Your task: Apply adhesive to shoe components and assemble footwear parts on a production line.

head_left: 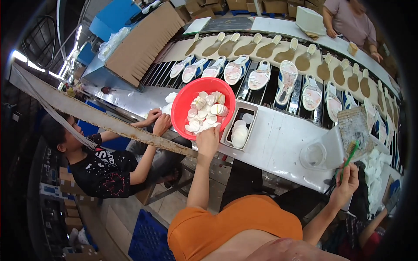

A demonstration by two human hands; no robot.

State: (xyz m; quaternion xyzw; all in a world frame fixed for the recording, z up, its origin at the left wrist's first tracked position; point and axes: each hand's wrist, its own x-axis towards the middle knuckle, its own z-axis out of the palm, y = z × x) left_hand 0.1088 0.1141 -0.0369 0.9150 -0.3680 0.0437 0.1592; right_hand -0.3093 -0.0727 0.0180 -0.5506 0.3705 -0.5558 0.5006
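My left hand (208, 141) reaches over the near rim of a red basin (179, 111) full of loose white discs (204, 114). Its fingers are drawn together at the nearest discs, and what they pinch, if anything, is hidden. On the right, my right hand (347, 182) is closed around the handle of a green brush (351, 152). The brush stands roughly upright, its bristle end beside a worn, smeared board (353, 126). Just right of the basin is a white rectangular tray (251, 108) with more white discs (239, 134) in it.
White-and-blue shoe uppers (260, 75) and tan-brown insoles (271, 47) sit in rows along a roller conveyor (272, 93). A clear round container (313, 154) stands on the metal table (278, 139). Co-workers are at the left and far right. A rusty bar (104, 119) slants across the left.
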